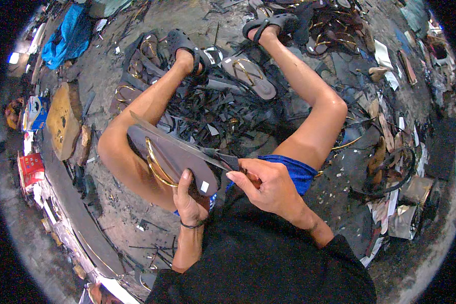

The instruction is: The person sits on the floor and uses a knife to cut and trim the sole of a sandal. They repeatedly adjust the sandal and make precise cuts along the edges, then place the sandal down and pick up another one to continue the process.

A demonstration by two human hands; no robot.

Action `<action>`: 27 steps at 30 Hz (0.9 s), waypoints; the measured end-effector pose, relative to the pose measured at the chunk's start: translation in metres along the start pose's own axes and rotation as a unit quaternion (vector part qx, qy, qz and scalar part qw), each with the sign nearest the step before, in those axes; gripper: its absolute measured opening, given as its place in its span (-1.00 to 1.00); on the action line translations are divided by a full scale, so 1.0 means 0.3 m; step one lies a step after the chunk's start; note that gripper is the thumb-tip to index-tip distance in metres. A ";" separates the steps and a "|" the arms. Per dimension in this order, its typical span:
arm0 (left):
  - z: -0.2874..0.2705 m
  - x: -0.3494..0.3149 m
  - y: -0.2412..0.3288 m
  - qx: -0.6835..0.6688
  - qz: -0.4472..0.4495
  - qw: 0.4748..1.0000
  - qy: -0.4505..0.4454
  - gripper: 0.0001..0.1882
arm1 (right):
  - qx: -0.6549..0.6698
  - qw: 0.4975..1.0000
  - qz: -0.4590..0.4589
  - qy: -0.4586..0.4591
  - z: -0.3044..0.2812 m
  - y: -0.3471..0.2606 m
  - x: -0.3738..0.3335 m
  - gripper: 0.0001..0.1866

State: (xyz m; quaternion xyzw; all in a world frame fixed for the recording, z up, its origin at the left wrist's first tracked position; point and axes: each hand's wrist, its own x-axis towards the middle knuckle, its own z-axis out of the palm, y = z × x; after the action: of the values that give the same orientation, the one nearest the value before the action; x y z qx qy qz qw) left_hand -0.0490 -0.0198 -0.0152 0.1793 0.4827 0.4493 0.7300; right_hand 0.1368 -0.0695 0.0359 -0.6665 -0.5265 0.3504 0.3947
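My left hand (190, 203) is closed on a grey-brown flip-flop (188, 161) with gold straps and a small white sticker at its heel. The thumb lies on the sole's upper face, while the other fingers are hidden underneath. In my right hand (272, 185) is a knife (185, 144), gripped by its dark handle. Its long, narrow blade runs along the far edge of the flip-flop, pointing to the upper left. Blade and sole edge look to be touching. Both things are held above my lap, between my bare knees.
Dark rubber trimmings (213, 114) cover the ground between my legs. Another gold-strapped flip-flop (249, 77) lies near my feet, with several more in a pile (334, 30) at the far right. A wooden block (64, 121), a red box (31, 168) and blue cloth (68, 38) are at left.
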 end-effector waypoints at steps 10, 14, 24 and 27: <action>-0.049 -0.054 -0.029 -0.048 -0.012 0.999 0.001 -0.58 | -0.007 0.999 -0.047 0.019 0.118 -0.008 0.090 -0.69; -0.071 -0.044 -0.024 -0.035 0.039 0.997 0.058 -0.59 | 0.072 0.997 -0.021 -0.023 0.080 0.006 0.029 -0.72; -0.101 -0.062 -0.012 0.083 0.028 0.993 0.083 -0.55 | 0.018 0.999 -0.024 -0.021 0.137 0.056 0.005 -0.73; -0.073 -0.075 0.013 0.070 -0.017 0.991 0.110 -0.51 | -0.006 0.996 -0.084 0.019 0.232 0.067 0.112 -0.74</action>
State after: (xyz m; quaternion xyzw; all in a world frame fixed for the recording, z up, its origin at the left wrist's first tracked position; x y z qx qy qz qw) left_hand -0.0726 -0.0401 -0.0105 0.1716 0.5937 0.4190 0.6652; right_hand 0.0905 -0.0285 -0.0146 -0.6289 -0.5753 0.2997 0.4286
